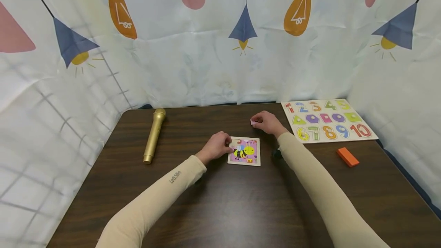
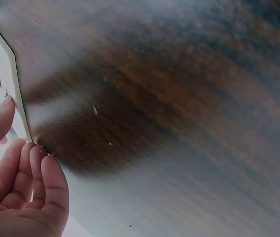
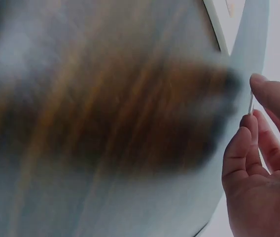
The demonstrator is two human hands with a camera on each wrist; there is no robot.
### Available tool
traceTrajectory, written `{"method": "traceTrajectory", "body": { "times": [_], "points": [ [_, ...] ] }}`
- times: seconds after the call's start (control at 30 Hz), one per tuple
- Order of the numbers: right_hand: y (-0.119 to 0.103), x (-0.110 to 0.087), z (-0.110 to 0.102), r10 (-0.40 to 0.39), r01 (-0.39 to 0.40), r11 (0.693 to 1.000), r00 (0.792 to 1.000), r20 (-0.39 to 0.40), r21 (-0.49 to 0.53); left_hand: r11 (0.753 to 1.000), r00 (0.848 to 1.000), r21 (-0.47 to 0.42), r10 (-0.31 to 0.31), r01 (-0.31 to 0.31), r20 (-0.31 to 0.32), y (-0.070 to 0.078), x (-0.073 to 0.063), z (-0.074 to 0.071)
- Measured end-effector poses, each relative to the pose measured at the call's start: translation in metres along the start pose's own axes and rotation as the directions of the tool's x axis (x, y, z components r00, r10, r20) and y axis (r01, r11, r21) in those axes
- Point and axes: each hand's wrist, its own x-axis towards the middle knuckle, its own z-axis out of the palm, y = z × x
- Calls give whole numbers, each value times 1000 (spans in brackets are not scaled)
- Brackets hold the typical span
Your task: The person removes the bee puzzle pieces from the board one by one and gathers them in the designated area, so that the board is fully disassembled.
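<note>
A small square jigsaw puzzle (image 1: 246,155) with a yellow and black bee on pink, set in a pale wooden frame, lies mid-table. My left hand (image 1: 216,146) holds it by its left edge. In the left wrist view the thumb (image 2: 2,118) lies on the puzzle's face and the fingertips meet its side. Beyond the puzzle's upper right corner, my right hand (image 1: 268,123) pinches a small pink puzzle piece (image 1: 253,122) between thumb and fingertips. The right wrist view shows that piece (image 3: 251,104) edge-on as a thin pale strip.
A number and shape board (image 1: 297,128) lies at the back right, with an orange block (image 1: 348,157) in front of it. To the left is a gold microphone (image 1: 153,137). A printed white curtain (image 1: 206,68) hangs behind the dark wooden table (image 1: 237,206).
</note>
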Motion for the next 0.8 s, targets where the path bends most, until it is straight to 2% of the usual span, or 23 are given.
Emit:
{"method": "traceTrajectory", "body": {
  "times": [0.27,0.5,0.8],
  "points": [
    [5,6,-3,18,-18,1000,1000,-5,-14,1000,1000,-4,-4,4,-8,-2,1,0],
    [6,7,0,-24,24,999,1000,-10,-33,1000,1000,8,4,-4,-11,-2,0,-1],
    [7,7,1,-17,17,998,1000,2,-62,1000,1000,0,-6,6,-3,-1,0,1]
  ]
}}
